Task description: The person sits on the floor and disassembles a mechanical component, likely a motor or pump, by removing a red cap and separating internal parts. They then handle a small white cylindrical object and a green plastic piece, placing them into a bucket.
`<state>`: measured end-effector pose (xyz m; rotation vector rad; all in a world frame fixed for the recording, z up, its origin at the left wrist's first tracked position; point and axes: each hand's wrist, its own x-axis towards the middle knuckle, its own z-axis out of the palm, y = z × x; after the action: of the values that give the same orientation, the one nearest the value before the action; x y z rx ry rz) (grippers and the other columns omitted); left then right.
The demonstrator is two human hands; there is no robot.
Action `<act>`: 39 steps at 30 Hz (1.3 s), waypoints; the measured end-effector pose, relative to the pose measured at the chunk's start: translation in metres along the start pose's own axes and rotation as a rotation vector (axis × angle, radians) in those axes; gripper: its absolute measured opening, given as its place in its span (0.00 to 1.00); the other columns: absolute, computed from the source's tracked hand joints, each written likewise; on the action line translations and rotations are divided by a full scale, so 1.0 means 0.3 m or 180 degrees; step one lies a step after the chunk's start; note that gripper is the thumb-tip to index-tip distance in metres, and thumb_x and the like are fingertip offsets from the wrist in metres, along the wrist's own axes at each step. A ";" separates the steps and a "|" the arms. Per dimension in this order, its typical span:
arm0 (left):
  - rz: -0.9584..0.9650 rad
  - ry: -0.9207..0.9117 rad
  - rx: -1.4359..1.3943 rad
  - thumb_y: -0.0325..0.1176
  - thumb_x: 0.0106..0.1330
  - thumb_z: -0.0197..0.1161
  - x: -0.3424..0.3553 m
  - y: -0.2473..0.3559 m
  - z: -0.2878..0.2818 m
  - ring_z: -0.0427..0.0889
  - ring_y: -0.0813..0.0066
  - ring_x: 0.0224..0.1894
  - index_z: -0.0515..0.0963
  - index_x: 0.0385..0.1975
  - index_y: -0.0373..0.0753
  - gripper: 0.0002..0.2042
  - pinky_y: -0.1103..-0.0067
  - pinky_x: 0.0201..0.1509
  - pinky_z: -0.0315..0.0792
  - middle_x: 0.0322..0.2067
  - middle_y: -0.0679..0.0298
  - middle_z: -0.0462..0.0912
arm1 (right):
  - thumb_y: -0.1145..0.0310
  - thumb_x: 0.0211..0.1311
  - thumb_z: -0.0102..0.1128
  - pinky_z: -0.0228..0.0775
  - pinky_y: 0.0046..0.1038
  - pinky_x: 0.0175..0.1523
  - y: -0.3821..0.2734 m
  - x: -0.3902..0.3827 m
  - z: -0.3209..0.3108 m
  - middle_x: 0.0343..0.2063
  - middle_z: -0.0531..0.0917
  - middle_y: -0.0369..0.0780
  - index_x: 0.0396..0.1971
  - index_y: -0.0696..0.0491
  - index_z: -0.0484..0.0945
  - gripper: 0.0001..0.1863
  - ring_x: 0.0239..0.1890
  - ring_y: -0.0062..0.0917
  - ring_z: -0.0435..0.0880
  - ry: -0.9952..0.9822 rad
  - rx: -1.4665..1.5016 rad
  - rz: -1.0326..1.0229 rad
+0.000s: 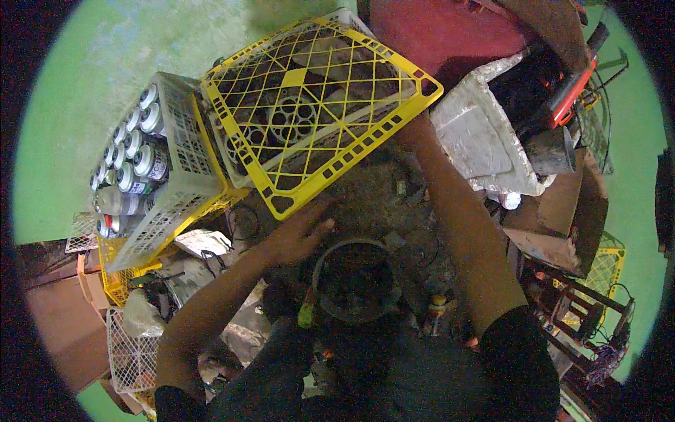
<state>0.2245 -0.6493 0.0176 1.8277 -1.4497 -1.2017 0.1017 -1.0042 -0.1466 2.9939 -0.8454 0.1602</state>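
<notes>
A yellow lattice panel (296, 79) with a slotted rim lies tilted across a whitish crate in the upper middle. Round metal parts with holes (292, 119) show through its mesh. Just below the panel's near corner is my left hand (299, 235), its fingers stretched out and thumb apart, holding nothing I can see. My right hand (416, 132) reaches up to the panel's right corner. Its fingers are in shadow and partly behind the rim, so whether they grip it is hidden. Beneath my hands, a dark round bucket-like container (358, 309) stands on the ground.
At left, a white and yellow crate (184, 130) lies on its side, packed with several spray cans (144, 158). A dirty white foam box (478, 133) and an open cardboard box (555, 211) sit at right. Crates, cardboard and scrap crowd both sides of my legs.
</notes>
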 end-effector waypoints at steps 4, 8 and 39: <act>0.0035 0.0051 -0.0151 0.46 0.75 0.45 -0.005 0.019 -0.003 0.63 0.49 0.68 0.60 0.68 0.39 0.26 0.62 0.71 0.57 0.64 0.46 0.65 | 0.65 0.60 0.53 0.64 0.42 0.67 -0.025 -0.088 -0.043 0.62 0.70 0.51 0.60 0.57 0.69 0.27 0.66 0.41 0.66 0.0255 -0.0067 0.0044; 0.0162 -0.0005 0.0481 0.47 0.75 0.45 0.019 -0.007 0.019 0.64 0.47 0.66 0.60 0.68 0.39 0.26 0.60 0.71 0.58 0.62 0.45 0.67 | 0.69 0.57 0.55 0.67 0.42 0.64 0.067 -0.186 -0.042 0.59 0.73 0.51 0.61 0.56 0.69 0.29 0.62 0.42 0.71 -0.0986 0.0278 0.0115; -0.0214 -0.0127 0.0153 0.48 0.76 0.42 -0.012 -0.057 0.042 0.62 0.46 0.68 0.59 0.68 0.37 0.27 0.61 0.72 0.57 0.65 0.43 0.64 | 0.74 0.51 0.59 0.62 0.42 0.68 0.098 -0.514 -0.314 0.64 0.65 0.52 0.63 0.54 0.67 0.34 0.65 0.49 0.66 -0.0905 0.1417 0.0479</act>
<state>0.2216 -0.6393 -0.0012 1.9085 -1.4612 -1.2528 -0.0531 -0.9439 -0.0694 3.4189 -1.2077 -0.0924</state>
